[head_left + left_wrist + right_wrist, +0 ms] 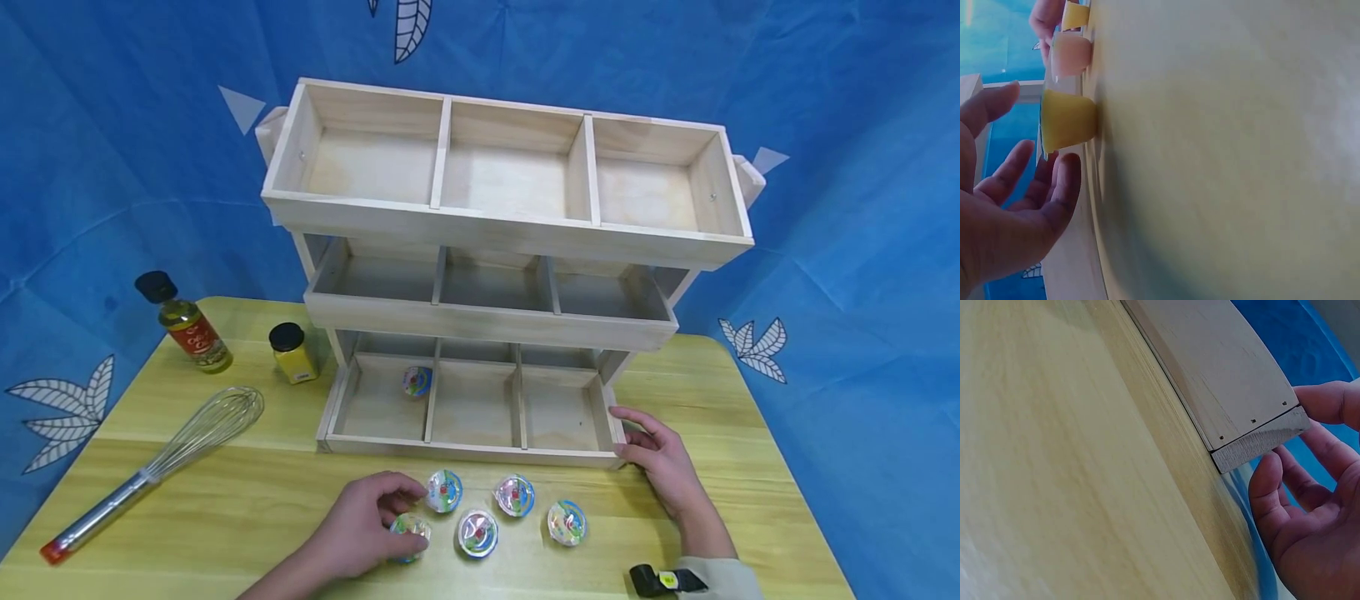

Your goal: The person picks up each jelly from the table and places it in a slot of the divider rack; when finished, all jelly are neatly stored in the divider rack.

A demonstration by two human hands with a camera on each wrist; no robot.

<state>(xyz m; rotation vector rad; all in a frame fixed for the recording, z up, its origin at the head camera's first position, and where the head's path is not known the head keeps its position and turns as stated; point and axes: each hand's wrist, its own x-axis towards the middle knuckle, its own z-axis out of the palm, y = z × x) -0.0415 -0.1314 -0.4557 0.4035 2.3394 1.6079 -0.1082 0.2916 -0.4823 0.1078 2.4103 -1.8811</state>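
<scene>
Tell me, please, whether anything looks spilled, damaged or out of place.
Nothing stands out: no spill or damage shows. Five cups are on the table, lids up; a sixth sits in the bottom left compartment of the shelf.

Blue cloth [847, 167] (leaf-printed) hangs behind a wooden table [738, 450]

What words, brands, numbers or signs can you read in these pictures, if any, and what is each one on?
None reads clearly enough to quote.
Red bottle label: pale lettering, too blurred to read.
Yellow jar: small dark marking low on its side, too small to read.
Cup lids: colourful printing; any lettering is too small to read.
Yellow-green sticker by the right sleeve: too small to read.
</scene>
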